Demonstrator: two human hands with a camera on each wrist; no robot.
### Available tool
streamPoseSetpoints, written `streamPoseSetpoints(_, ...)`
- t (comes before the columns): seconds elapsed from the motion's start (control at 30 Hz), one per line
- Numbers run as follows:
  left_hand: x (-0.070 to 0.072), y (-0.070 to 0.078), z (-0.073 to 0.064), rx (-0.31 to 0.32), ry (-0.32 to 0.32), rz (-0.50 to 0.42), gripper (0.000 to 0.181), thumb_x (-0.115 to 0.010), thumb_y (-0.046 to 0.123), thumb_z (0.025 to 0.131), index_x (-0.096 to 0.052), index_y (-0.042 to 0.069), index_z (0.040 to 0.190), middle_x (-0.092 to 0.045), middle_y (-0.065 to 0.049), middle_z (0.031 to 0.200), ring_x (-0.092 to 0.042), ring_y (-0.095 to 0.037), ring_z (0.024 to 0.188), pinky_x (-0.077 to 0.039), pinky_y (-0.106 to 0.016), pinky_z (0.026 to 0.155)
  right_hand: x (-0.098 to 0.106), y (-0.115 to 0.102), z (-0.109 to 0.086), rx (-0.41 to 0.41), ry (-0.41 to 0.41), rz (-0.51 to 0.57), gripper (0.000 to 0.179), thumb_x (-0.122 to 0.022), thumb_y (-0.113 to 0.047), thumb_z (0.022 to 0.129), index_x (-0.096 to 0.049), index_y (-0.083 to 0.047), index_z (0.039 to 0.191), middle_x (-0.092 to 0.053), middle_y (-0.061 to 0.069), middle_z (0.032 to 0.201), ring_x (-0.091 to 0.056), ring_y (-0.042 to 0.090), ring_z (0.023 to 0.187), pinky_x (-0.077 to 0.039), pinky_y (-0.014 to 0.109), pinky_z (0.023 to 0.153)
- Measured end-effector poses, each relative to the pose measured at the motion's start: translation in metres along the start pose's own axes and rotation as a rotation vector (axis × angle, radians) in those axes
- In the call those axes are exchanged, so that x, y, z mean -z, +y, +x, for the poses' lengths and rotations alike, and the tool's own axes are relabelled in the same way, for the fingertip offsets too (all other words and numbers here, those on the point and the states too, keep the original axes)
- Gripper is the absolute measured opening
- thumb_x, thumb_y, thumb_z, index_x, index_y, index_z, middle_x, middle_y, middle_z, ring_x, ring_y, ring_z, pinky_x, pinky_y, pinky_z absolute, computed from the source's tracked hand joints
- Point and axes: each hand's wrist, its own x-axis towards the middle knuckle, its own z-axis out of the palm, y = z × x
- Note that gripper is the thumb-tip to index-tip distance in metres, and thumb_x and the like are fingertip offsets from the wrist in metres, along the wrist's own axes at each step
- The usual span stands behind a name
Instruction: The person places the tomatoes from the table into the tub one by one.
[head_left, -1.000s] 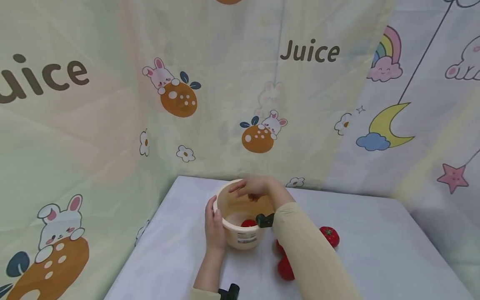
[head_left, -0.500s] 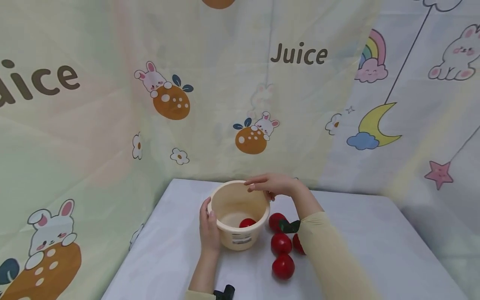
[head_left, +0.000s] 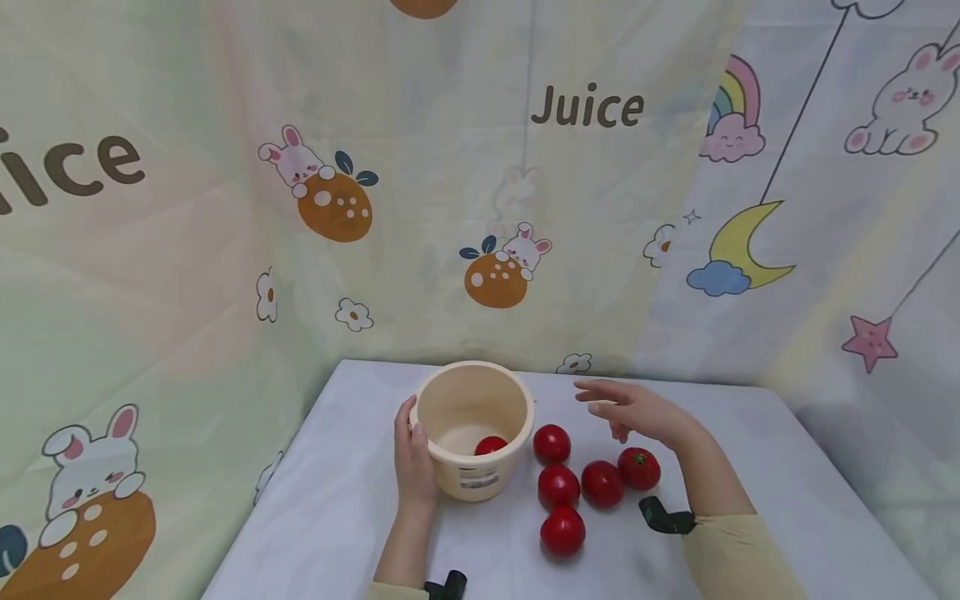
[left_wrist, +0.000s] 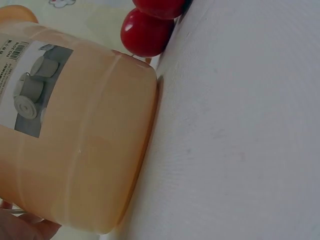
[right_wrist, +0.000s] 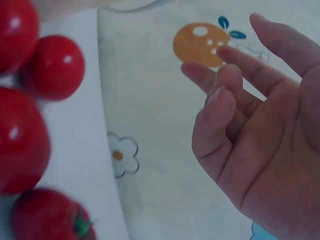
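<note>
A cream plastic bucket (head_left: 480, 477) stands upright on the table, its label facing the near side. My left hand (head_left: 415, 467) holds it by its left side; in the left wrist view, the fingertips (left_wrist: 30, 227) show at the bucket's lower left. Inside the bucket lies one red tomato (head_left: 491, 445). To the right of the bucket, several more tomatoes (head_left: 558, 487) sit close together, one with a green stem (head_left: 638, 468) uppermost. Holding nothing, my right hand (head_left: 637, 411) hovers above and behind the tomatoes with loosely bent fingers.
A white-covered table (head_left: 337, 483) carries everything. Printed fabric (head_left: 420, 333) with rabbits and oranges hangs behind and to the left. Black camera mounts sit at both wrists, the right one (head_left: 666, 517) just right of the tomatoes.
My right hand has moved from over the bucket's opening out to the right, above the tomatoes. The tomatoes under that arm are now uncovered. My left hand stays at the bucket.
</note>
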Motion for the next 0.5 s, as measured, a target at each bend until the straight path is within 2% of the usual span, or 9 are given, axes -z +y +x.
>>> streamPoseSetpoints(0.1, 0.0, 0.009, -0.001, 0.008, 0.002, 0.007, 0.043, -0.033, 0.022, 0.096, -0.035, 0.022, 0.139, -0.04, 0.003, 0.142, -0.043, -0.023, 0.127, -0.037, -0.046, 0.104, -0.003, 0.024, -0.013, -0.022, 0.066, 0.012, 0.06, -0.06, -0.056, 0.078, -0.039, -0.043, 0.132, -0.045, -0.003, 0.135, -0.06, 0.029, 0.075, -0.049, 0.034, 0.07)
streamPoseSetpoints(0.2, 0.001, 0.009, -0.001, 0.023, 0.002, 0.013, 0.043, -0.033, 0.022, 0.096, -0.035, 0.024, 0.139, -0.04, 0.004, 0.142, -0.044, -0.024, 0.127, -0.038, -0.047, 0.103, -0.009, 0.046, -0.023, -0.047, 0.131, 0.041, 0.063, -0.061, -0.055, 0.078, -0.036, -0.043, 0.134, -0.041, 0.001, 0.139, -0.059, 0.029, 0.084, -0.05, 0.034, 0.069)
streamPoseSetpoints(0.3, 0.001, 0.001, 0.001, 0.03, 0.0, 0.011, 0.042, -0.033, 0.024, 0.096, -0.035, 0.029, 0.138, -0.04, 0.007, 0.142, -0.044, -0.022, 0.127, -0.038, -0.047, 0.103, -0.018, 0.066, -0.03, -0.098, 0.174, 0.062, 0.066, -0.06, -0.057, 0.077, -0.033, -0.043, 0.136, -0.041, 0.005, 0.138, -0.058, 0.026, 0.085, -0.05, 0.033, 0.066)
streamPoseSetpoints(0.4, 0.001, -0.009, 0.003, 0.029, 0.002, 0.012, 0.041, -0.032, 0.03, 0.097, -0.035, 0.035, 0.137, -0.039, 0.011, 0.141, -0.044, -0.019, 0.126, -0.037, -0.046, 0.103, -0.027, 0.084, -0.035, -0.162, 0.199, 0.085, 0.069, -0.061, -0.055, 0.078, -0.031, -0.042, 0.138, -0.042, 0.009, 0.135, -0.057, 0.027, 0.073, -0.048, 0.031, 0.061)
streamPoseSetpoints(0.5, -0.001, -0.016, 0.003, 0.019, 0.009, 0.015, 0.04, -0.031, 0.037, 0.096, -0.034, 0.039, 0.136, -0.039, 0.013, 0.141, -0.043, -0.017, 0.126, -0.037, -0.047, 0.104, -0.035, 0.099, -0.039, -0.205, 0.221, 0.122, 0.072, -0.062, -0.052, 0.078, -0.028, -0.04, 0.14, -0.039, 0.012, 0.137, -0.056, 0.027, 0.069, -0.047, 0.03, 0.059)
